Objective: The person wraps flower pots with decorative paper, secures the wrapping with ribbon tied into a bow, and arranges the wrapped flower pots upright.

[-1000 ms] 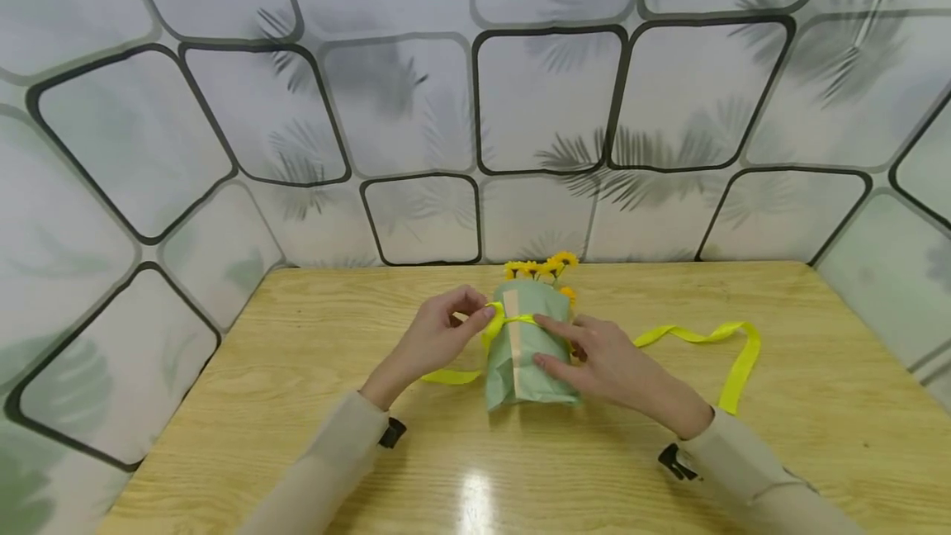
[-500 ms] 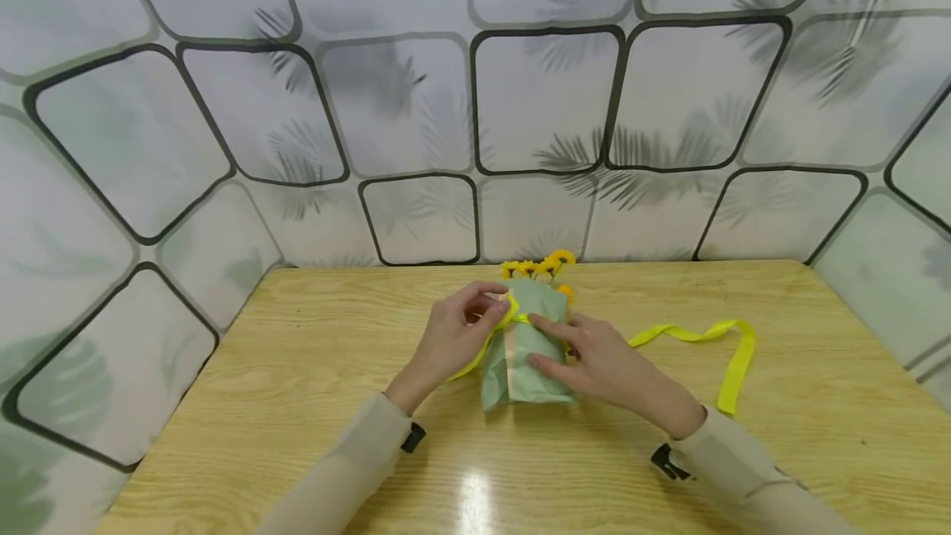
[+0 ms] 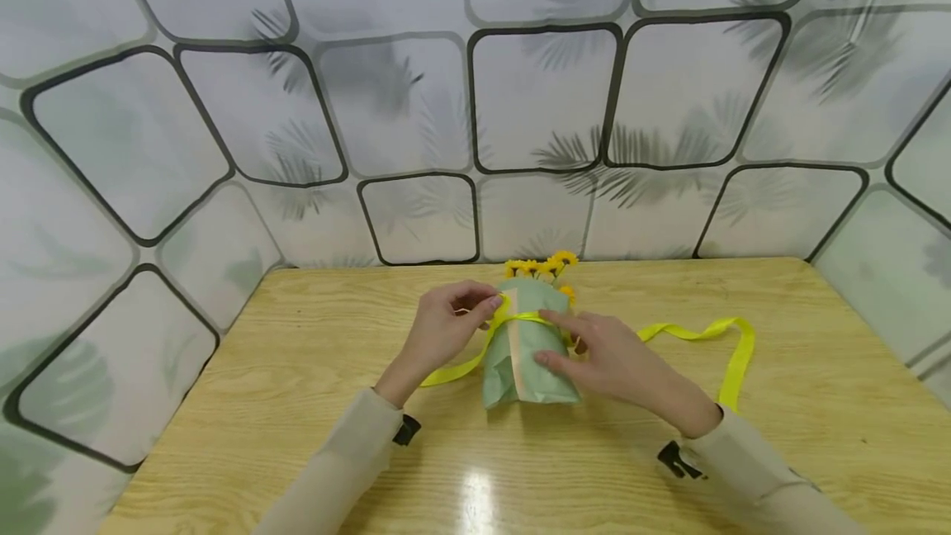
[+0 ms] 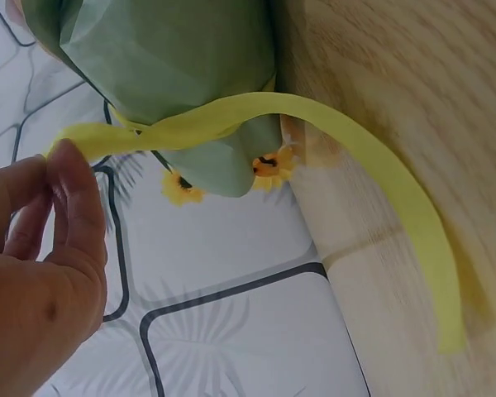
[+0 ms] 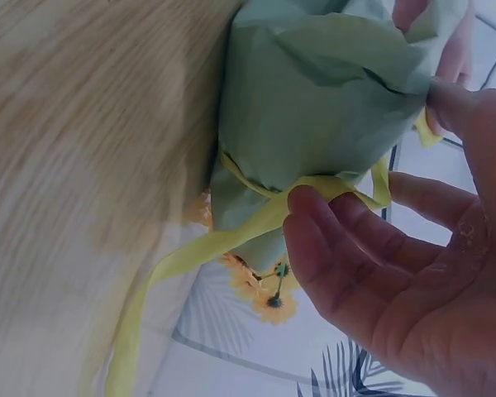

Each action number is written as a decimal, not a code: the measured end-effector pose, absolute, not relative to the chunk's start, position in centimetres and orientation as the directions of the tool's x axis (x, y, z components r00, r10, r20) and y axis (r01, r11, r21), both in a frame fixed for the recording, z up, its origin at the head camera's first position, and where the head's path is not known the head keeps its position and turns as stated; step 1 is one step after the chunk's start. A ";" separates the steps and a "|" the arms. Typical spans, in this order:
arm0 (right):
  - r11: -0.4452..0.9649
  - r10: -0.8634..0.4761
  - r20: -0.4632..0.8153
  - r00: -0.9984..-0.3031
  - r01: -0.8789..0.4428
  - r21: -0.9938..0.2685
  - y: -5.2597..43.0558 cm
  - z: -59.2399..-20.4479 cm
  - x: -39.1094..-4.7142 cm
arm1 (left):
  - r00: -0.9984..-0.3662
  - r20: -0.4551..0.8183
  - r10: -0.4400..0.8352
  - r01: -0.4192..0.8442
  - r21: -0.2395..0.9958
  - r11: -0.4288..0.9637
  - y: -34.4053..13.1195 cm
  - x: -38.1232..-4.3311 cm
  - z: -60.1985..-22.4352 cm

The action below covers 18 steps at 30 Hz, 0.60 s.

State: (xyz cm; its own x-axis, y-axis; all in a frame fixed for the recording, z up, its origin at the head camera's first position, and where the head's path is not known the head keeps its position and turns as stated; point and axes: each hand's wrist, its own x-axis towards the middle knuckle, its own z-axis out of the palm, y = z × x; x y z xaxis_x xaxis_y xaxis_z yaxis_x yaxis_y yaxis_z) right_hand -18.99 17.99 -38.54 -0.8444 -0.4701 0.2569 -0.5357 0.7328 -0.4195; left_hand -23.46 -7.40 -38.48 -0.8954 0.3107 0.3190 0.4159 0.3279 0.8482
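Note:
A bouquet wrapped in pale green paper [image 3: 548, 370] lies on the wooden table, yellow flowers [image 3: 562, 259] showing at its far end. Yellow ribbon [image 3: 526, 317] runs round the wrap. My left hand [image 3: 434, 333] pinches this ribbon between thumb and fingertips at the wrap's upper left; a tail [image 4: 397, 178] hangs from there and curves onto the table. My right hand [image 3: 620, 357] rests on the bouquet's right side, its extended index finger pressing the ribbon and its thumb on the paper. In the right wrist view, the other fingers [image 5: 314, 207] lie loosely bent against the ribbon.
Another long ribbon tail [image 3: 735, 353] twists over the table to the right, running close to my right forearm. A pale patterned backdrop [image 3: 550, 106] stands along the table's back edge and both sides.
My left hand moved right over the wrap with the ribbon, then back left, and now holds it at the upper left. The right hand stays in nearly the same place, with its index finger on the ribbon.

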 end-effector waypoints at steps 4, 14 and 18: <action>0.720 -0.453 0.284 -0.845 -0.535 -0.443 18.7 -37.9 -18.9 | -0.905 0.296 0.307 0.381 0.883 0.275 -7.6 -23.4 -38.4; 0.839 -0.313 0.169 -0.935 -0.356 -0.413 27.1 -35.0 -18.7 | -0.922 0.275 0.272 0.354 0.883 0.309 -8.2 -23.3 -38.5; 0.865 -0.264 -0.060 -0.963 -0.209 -0.456 31.1 -35.4 -18.5 | -0.916 0.301 0.265 0.384 0.849 0.364 -8.5 -23.2 -38.3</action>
State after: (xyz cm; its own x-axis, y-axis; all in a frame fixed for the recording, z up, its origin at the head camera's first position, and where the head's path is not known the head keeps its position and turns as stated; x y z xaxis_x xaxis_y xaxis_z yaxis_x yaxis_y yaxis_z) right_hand -18.52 31.11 -35.43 -0.9628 -0.2637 -0.0597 -0.2086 0.8651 -0.4561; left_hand -23.22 -8.48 -38.31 -0.9163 0.2646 0.3006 0.3836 0.3640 0.8488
